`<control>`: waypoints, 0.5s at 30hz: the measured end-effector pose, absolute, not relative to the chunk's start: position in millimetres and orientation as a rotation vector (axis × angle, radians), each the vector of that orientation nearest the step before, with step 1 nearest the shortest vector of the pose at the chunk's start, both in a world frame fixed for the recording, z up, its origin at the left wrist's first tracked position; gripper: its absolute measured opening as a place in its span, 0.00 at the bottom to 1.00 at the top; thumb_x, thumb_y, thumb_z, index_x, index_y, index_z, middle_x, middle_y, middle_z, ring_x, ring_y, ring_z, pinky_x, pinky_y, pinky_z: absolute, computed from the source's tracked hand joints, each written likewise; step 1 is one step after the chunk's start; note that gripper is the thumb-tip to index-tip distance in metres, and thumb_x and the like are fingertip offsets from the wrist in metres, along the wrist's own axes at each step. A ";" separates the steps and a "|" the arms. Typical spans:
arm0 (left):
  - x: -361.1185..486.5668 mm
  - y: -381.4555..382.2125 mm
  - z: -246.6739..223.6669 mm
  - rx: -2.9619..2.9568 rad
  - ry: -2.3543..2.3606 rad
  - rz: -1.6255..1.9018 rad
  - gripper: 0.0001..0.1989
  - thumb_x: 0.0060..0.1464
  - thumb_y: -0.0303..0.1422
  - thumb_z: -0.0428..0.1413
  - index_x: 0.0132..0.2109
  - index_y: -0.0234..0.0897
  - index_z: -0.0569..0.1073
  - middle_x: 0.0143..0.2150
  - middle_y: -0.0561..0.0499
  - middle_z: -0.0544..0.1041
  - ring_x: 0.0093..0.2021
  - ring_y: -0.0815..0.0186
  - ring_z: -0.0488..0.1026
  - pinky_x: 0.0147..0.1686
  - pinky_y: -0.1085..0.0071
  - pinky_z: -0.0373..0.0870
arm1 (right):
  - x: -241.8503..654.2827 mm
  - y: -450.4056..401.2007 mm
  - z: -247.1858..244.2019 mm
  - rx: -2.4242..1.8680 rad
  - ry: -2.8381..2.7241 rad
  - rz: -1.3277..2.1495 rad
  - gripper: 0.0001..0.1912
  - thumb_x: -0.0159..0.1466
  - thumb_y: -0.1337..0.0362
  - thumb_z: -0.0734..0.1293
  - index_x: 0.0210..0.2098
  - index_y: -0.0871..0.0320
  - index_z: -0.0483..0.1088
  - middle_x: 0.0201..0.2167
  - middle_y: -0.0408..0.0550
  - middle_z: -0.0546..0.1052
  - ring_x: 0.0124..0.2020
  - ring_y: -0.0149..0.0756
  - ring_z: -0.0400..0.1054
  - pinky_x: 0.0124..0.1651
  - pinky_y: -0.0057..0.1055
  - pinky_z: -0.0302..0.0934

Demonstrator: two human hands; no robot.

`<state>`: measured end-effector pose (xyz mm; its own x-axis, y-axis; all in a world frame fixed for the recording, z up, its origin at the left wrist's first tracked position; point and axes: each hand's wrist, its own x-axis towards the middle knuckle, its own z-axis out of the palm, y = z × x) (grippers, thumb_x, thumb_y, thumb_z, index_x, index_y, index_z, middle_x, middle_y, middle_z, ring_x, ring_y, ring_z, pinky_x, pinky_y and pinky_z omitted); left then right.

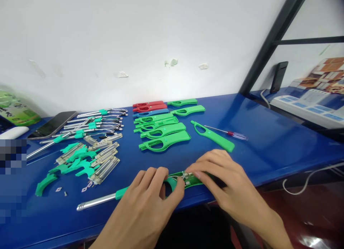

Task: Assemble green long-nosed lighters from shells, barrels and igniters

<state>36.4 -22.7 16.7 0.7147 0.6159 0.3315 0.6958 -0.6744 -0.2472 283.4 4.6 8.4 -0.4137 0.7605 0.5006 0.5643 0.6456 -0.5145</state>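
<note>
A green lighter body [194, 181], its inside facing up, lies near the front edge of the blue table. Out of its left end runs a silver metal tube [96, 201] with a green collar. My left hand [150, 199] is wrapped round the middle of the body, its thumb by the trigger part. At the right part of the body my right hand [223, 181] pinches a small clear and metal piece [187, 175] between thumb and forefinger. The far end of the body is hidden under my right hand.
Green handle shells [172, 139], red ones [150, 107] and a blue one stand in rows behind. A screwdriver [236, 135] lies at right beside a green shell [215, 137]. Leftward are clear tanks [104, 170], green triggers [77, 159], metal tubes [80, 125] and a phone [55, 124].
</note>
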 end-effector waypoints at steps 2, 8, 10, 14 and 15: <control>35.7 -23.2 16.2 -2.559 -1.015 -0.327 0.27 0.59 0.20 0.52 0.64 0.39 0.69 0.47 0.42 0.73 0.41 0.54 0.72 0.38 0.57 0.78 | 282.2 4.1 8.7 -1.033 -2.126 0.306 0.10 0.78 0.67 0.63 0.49 0.48 0.76 0.44 0.42 0.82 0.46 0.36 0.75 0.54 0.40 0.62; 32.6 -27.2 13.8 -2.564 -1.072 -0.398 0.27 0.60 0.21 0.51 0.65 0.41 0.72 0.51 0.42 0.75 0.46 0.54 0.74 0.44 0.57 0.78 | 283.3 2.8 9.5 -1.071 -2.109 0.287 0.10 0.77 0.67 0.64 0.49 0.46 0.75 0.46 0.36 0.84 0.45 0.33 0.78 0.72 0.46 0.53; 31.6 -27.3 12.2 -2.560 -1.066 -0.445 0.26 0.63 0.24 0.51 0.66 0.42 0.71 0.55 0.41 0.76 0.51 0.52 0.75 0.48 0.57 0.78 | 291.0 5.0 14.6 -1.113 -2.011 0.260 0.10 0.77 0.65 0.64 0.50 0.44 0.76 0.46 0.35 0.85 0.47 0.34 0.79 0.73 0.45 0.54; 29.9 -23.8 5.2 -2.514 -1.024 -0.529 0.21 0.69 0.30 0.52 0.65 0.44 0.74 0.53 0.42 0.78 0.52 0.53 0.75 0.51 0.60 0.76 | 315.2 17.4 25.8 -1.340 -1.771 0.039 0.10 0.77 0.58 0.64 0.49 0.46 0.78 0.47 0.41 0.85 0.50 0.41 0.81 0.59 0.40 0.69; 29.5 -22.7 3.1 -2.501 -1.014 -0.548 0.20 0.69 0.30 0.52 0.65 0.44 0.74 0.53 0.42 0.78 0.52 0.53 0.76 0.51 0.60 0.76 | 320.9 21.6 26.2 -1.403 -1.771 -0.027 0.12 0.77 0.56 0.64 0.51 0.48 0.79 0.49 0.44 0.85 0.51 0.43 0.80 0.57 0.41 0.71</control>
